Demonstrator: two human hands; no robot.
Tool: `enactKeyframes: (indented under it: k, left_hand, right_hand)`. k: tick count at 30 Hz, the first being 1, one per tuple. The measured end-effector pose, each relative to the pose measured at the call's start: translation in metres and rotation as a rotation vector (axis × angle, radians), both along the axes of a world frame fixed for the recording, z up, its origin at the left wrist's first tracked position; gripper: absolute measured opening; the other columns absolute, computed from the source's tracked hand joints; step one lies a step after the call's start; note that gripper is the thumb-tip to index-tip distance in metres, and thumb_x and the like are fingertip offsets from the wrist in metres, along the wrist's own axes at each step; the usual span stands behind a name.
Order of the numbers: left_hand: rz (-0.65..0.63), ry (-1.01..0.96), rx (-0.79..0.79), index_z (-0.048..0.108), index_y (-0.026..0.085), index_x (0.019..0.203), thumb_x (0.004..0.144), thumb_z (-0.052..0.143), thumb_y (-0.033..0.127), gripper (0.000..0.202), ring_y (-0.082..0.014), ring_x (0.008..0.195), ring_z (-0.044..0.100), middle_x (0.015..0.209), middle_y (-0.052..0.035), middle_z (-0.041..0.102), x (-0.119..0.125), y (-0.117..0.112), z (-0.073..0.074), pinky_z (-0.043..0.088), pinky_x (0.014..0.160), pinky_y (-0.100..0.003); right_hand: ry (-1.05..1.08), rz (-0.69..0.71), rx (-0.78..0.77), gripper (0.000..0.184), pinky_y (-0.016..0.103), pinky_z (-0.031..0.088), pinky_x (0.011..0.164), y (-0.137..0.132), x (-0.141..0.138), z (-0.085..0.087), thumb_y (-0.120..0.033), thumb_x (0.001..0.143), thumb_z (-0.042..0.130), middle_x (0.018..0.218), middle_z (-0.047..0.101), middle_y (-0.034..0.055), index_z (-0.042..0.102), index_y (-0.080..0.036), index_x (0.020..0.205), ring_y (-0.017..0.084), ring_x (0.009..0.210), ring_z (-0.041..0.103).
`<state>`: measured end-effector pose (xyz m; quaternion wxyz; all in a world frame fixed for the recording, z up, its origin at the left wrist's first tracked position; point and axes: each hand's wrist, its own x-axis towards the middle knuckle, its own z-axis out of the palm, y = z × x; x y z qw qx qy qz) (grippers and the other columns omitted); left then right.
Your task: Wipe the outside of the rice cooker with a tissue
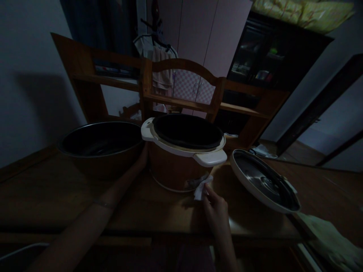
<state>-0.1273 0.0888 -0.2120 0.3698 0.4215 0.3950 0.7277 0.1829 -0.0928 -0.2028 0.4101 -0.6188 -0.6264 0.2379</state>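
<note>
At the left of the tabletop sits a wide dark bowl (102, 166), its rim near the cooker. Just right of it, the left hand (143, 156) is at the left side of the cooker pot (170, 166); its fingers are hidden, so I cannot tell how far they are spread or whether they grip. The pot stands upright in the middle, lidless. At its lower right front, the right hand (217, 204) pinches a crumpled white tissue (201, 189) between thumb and fingers, beside a pale patch (195, 182) on the wall (a label or a mark, too dim to say). Wiping seems the step in hand: best to brace the pot from the left, press the tissue flat and follow the curve in short strokes. Farther right, the lid (263, 185) lies tilted, well placed to avoid the elbow.

The wooden tabletop (170, 215) carries a raised shelf frame (181, 100) along its far edge. Beyond, in poor light, come a dark curtain (99, 26), hung clothes (161, 64), a pink wardrobe (195, 34) and, far right, a black cabinet (261, 53).
</note>
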Motion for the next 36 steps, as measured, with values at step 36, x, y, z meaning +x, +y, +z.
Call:
enactKeyframes:
  k: [36]
  left_hand:
    - [-0.046,-0.014,0.015,0.060,0.023,0.130,0.092,0.042,0.055,0.053,-0.0202,0.138,0.041,0.142,-0.0018,0.053,0.005,-0.002,0.006,0.029,0.119,-0.035]
  right_hand:
    - [0.211,-0.021,0.021,0.027,0.024,0.053,0.067,0.008,-0.004,0.008,-0.040,0.087,0.059,0.091,0.076,0.0058,0.070,-0.021,0.102,0.021,0.082,0.073]
